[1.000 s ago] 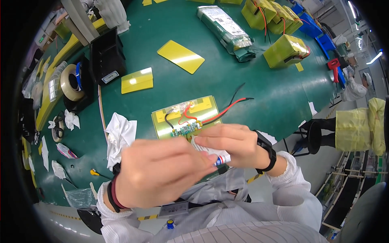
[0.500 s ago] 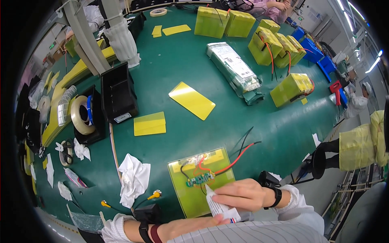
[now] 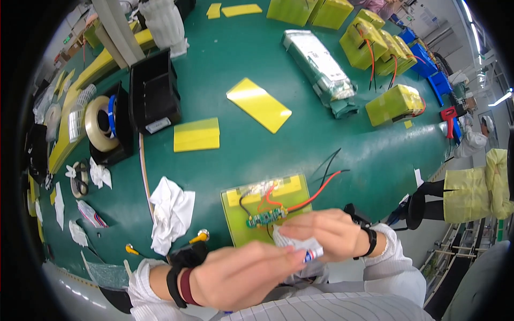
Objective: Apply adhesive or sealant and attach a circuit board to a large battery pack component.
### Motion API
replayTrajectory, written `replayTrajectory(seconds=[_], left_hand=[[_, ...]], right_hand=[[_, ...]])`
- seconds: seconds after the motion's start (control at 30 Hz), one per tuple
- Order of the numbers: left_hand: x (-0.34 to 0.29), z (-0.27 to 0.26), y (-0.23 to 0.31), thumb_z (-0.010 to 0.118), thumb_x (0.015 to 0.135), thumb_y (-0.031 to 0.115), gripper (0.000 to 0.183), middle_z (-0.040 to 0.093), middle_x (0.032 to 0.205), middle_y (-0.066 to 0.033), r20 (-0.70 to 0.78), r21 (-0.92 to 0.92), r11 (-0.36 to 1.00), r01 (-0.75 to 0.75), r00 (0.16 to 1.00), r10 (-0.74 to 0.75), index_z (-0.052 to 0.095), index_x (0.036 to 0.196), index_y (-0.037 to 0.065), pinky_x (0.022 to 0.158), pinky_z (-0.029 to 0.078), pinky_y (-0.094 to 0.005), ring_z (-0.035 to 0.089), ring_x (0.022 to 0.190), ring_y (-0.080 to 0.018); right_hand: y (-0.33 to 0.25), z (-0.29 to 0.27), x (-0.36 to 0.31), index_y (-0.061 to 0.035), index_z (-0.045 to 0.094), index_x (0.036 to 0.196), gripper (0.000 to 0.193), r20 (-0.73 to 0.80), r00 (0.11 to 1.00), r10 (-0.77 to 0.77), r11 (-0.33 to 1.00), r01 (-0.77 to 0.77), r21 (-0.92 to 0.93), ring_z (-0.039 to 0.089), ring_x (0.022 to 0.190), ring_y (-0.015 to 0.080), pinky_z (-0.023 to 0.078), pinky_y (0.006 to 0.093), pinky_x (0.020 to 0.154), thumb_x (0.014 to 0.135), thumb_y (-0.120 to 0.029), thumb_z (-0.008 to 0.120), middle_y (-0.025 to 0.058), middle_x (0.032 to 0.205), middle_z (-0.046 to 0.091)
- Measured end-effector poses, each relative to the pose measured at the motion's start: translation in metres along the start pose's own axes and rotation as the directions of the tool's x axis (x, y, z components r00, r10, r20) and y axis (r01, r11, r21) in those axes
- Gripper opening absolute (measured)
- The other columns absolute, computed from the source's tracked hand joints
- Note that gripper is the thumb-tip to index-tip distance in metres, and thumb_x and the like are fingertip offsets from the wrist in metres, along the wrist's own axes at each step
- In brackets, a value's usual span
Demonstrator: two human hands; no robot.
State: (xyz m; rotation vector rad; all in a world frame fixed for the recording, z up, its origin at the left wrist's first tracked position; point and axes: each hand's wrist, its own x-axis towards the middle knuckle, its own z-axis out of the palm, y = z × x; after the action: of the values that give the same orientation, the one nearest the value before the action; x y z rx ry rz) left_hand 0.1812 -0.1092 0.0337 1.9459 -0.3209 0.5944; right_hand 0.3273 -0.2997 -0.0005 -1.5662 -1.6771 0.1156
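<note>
Between my hands is a white squeeze tube (image 3: 315, 253) with blue and red print. My right hand (image 3: 327, 233) is closed around its body, while the fingers of my left hand (image 3: 241, 270) pinch it near the printed end. The tube's nozzle is hidden. Just beyond lies a yellow-green battery pack (image 3: 234, 216) with a small green circuit board (image 3: 266, 218) on top. Red wires (image 3: 316, 195) and black wires run from the board, some past the pack's right edge. My right fingers are close to the board's near side.
A crumpled white cloth (image 3: 172, 214) and yellow-tipped leads (image 3: 201, 236) lie left of the pack. Yellow sheets (image 3: 259, 104) and a wrapped package (image 3: 320, 69) are farther out. Black bins (image 3: 155, 91) and tape rolls (image 3: 101, 124) stand left; wired battery packs (image 3: 395, 106) stand right. A person (image 3: 471, 187) is at far right.
My left hand has risen from the lower edge and come over the tube's end. The tube has tilted, and its nozzle no longer shows. The whole view has shifted, with the table appearing higher.
</note>
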Motion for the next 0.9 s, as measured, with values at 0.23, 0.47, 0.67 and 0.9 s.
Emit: replayTrajectory(seconds=[0.23, 0.47, 0.67, 0.9], left_hand=[[0.023, -0.011, -0.001, 0.088, 0.07, -0.009, 0.032, 0.07, 0.083, -0.0109, 0.012, -0.057, 0.992, 0.11, 0.994, -0.11, 0.08, 0.101, -0.001, 0.057, 0.054, -0.0239, 0.068, 0.064, -0.0146], [0.018, -0.006, -0.007, 0.087, 0.069, -0.01, 0.032, 0.07, 0.081, -0.009, 0.018, -0.097, 0.994, 0.049, 0.999, -0.047, 0.08, 0.099, -0.001, 0.055, 0.054, -0.024, 0.068, 0.064, -0.0141], [0.015, -0.008, -0.004, 0.089, 0.067, -0.005, 0.033, 0.073, 0.086, -0.0094, 0.054, -0.054, 0.999, -0.003, 0.998, 0.006, 0.08, 0.098, 0.001, 0.055, 0.055, -0.0232, 0.069, 0.065, -0.014], [-0.006, 0.009, 0.003, 0.086, 0.074, 0.0, 0.03, 0.074, 0.097, -0.0117, 0.166, 0.094, 0.968, -0.233, 0.962, 0.215, 0.08, 0.103, 0.001, 0.061, 0.059, -0.0238, 0.073, 0.073, -0.0152]], right_hand=[[-0.008, -0.002, 0.017, 0.0082, 0.071, 0.103, 0.034, -0.107, 0.989, 0.099, 0.995, -0.097, 0.024, 0.074, 0.076, 0.0294, 0.061, 0.0345, 0.063, 0.069, 0.008, 0.074, 0.0177, 0.095, 0.073], [-0.005, 0.004, 0.002, 0.0048, 0.073, 0.104, 0.033, -0.092, 0.99, 0.107, 0.994, -0.107, 0.013, 0.075, 0.083, 0.0291, 0.061, 0.0335, 0.071, 0.078, -0.013, 0.084, 0.0168, 0.101, 0.075], [-0.001, 0.007, -0.002, 0.008, 0.073, 0.108, 0.038, -0.103, 0.993, 0.056, 0.996, -0.049, 0.07, 0.075, 0.085, 0.0303, 0.062, 0.0365, 0.073, 0.08, -0.015, 0.083, 0.0192, 0.104, 0.074], [-0.002, 0.012, -0.012, 0.0094, 0.073, 0.106, 0.033, -0.191, 0.976, -0.1, 0.995, 0.094, -0.043, 0.075, 0.081, 0.0296, 0.061, 0.0341, 0.065, 0.076, -0.005, 0.078, 0.0199, 0.101, 0.071]])
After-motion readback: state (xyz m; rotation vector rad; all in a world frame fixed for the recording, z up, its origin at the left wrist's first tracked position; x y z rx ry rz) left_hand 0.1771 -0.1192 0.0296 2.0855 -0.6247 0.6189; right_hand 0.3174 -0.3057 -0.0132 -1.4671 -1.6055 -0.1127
